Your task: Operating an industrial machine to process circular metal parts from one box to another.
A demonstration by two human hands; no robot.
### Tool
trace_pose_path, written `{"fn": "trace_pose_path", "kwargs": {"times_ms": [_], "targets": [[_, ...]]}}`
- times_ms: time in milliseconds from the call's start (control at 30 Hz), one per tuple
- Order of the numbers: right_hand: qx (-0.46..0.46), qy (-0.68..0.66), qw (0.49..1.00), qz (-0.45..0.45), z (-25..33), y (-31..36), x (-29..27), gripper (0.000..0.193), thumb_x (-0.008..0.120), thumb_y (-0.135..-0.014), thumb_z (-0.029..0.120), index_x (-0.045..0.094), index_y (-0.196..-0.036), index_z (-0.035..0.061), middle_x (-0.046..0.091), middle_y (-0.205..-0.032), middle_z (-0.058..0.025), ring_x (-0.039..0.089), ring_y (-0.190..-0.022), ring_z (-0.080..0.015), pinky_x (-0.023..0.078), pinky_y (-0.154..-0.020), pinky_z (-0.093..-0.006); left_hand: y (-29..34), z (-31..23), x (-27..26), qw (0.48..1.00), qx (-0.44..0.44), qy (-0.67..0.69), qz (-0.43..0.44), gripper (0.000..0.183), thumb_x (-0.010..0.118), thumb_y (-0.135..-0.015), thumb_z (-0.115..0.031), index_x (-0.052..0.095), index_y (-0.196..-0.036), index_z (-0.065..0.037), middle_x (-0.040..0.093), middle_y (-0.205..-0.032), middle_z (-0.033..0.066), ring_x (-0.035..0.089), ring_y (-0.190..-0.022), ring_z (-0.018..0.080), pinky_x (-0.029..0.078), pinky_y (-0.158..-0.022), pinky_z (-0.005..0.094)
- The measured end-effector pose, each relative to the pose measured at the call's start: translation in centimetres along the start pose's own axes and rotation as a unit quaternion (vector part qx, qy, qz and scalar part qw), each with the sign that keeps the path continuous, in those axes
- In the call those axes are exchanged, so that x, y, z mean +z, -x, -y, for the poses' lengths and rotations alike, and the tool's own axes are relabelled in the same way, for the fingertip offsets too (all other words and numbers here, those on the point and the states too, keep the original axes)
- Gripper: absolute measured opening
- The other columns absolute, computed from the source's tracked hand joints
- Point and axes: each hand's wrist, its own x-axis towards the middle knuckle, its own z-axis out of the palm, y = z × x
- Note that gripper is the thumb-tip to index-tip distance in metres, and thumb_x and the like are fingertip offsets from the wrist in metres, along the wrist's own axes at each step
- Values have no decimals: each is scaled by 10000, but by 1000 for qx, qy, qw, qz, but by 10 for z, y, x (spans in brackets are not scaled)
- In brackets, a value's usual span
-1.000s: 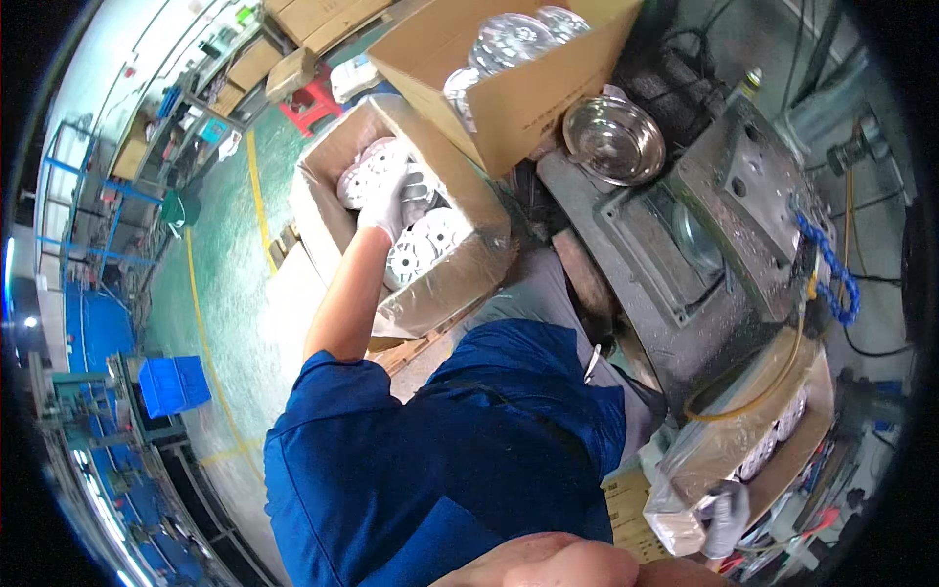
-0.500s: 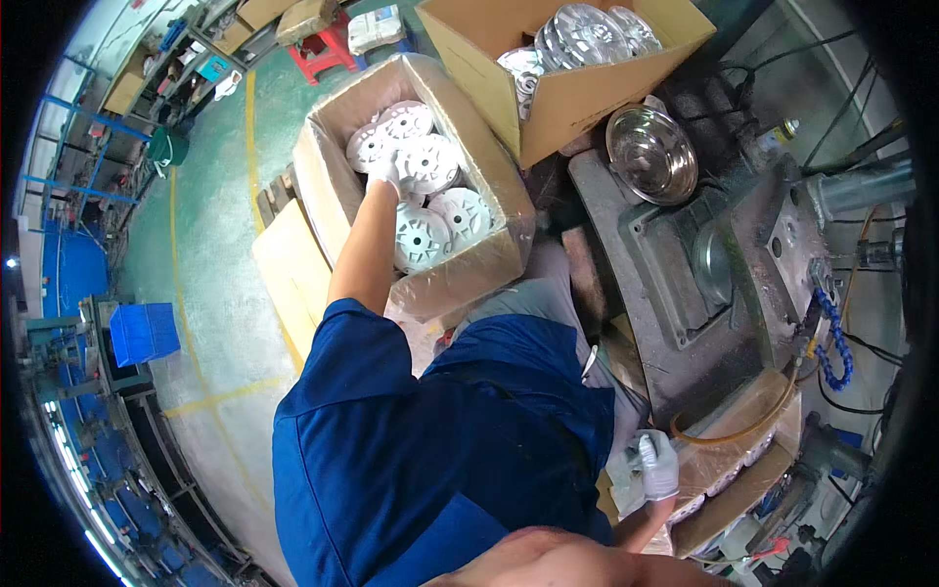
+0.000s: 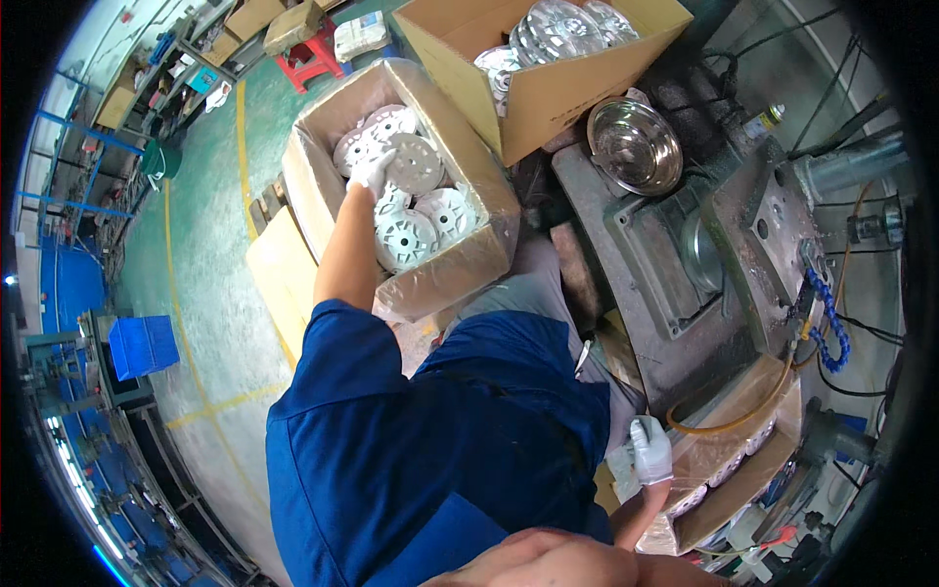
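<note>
My left hand point(image 3: 370, 174), in a white glove, reaches into a plastic-lined cardboard box point(image 3: 401, 298) on the left. Its fingers close on the edge of a round metal disc point(image 3: 416, 164), whose greyer, flatter face shows and which looks tilted. Around it lie more pale discs with raised segments, among them one disc point(image 3: 406, 240) at the near end. My right hand point(image 3: 650, 452), also gloved, is low on the right beside a second plastic-lined box point(image 3: 690, 533). Its fingers are curled in; whatever they may hold is hidden.
A press bed point(image 3: 650, 342) with a blue coolant hose point(image 3: 831, 333) stands on my right. On it sits a shiny metal bowl point(image 3: 636, 147). An open carton point(image 3: 577, 98) at the top holds shiny metal parts. A blue crate point(image 3: 143, 346) stands far left.
The disc at my left hand has turned from its patterned look to a greyer face. My right hand has shifted slightly, and the whole view has moved a little.
</note>
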Motion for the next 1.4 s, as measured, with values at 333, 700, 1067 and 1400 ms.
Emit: {"fn": "trace_pose_path", "kwargs": {"times_ms": [333,700,1067,1400], "targets": [[-24,-232,968,96,1,-13,21,336,488,-959,280,584,-1110,-5,665,-860,-80,589,-634,-111,479,-587,-231,159,-174,-28,973,152,57,161,313,643,-861,-215,629,-1059,27,629,-970,38,574,-864,106,461,-752,253],[-132,-694,699,111,88,-66,16,489,579,-888,259,457,-1276,-13,596,-1153,-153,617,-1012,-214,548,-806,-356,314,-289,165,484,761,-313,297,364,703,-668,-161,677,-1031,-170,557,-779,65,580,-686,263,470,-573,353],[-263,-601,748,-106,87,-51,0,247,561,-914,124,515,-1124,3,611,-925,-48,561,-636,-57,453,-498,-182,331,-265,277,829,316,155,434,732,761,-738,-80,354,-1324,83,565,-1157,169,580,-1013,172,492,-855,272],[-191,-450,872,4,35,-37,34,307,516,-954,257,531,-1143,15,651,-941,-87,599,-699,-92,493,-624,-225,266,-368,321,880,334,139,309,553,793,-705,-224,553,-1086,96,646,-1006,147,624,-870,156,516,-743,272]]}}
